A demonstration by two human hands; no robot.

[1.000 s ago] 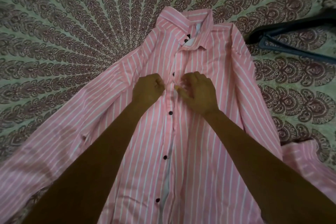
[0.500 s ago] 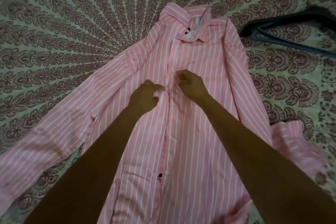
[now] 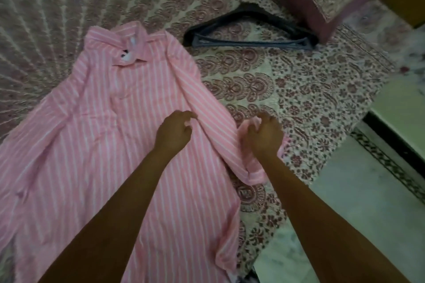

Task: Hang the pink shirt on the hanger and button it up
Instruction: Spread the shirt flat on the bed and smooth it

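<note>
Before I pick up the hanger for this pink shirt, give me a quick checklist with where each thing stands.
1. The pink shirt is spread front up, collar showing: ok.
2. The hanger lies clear of it on the bedspread: ok.
3. Front buttons undone: cannot tell, too blurred.
4. The right hand is free: not ok, it grips the bunched end of the sleeve.
5. The left hand is free: cannot tell, fingers curled at the sleeve fold.

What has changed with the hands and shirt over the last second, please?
Both hands left the front of the pink shirt for its sleeve: the right hand grips the bunched end, the left hand touches it, grip unclear. The shirt still lies flat, the hanger unused nearby.
</note>
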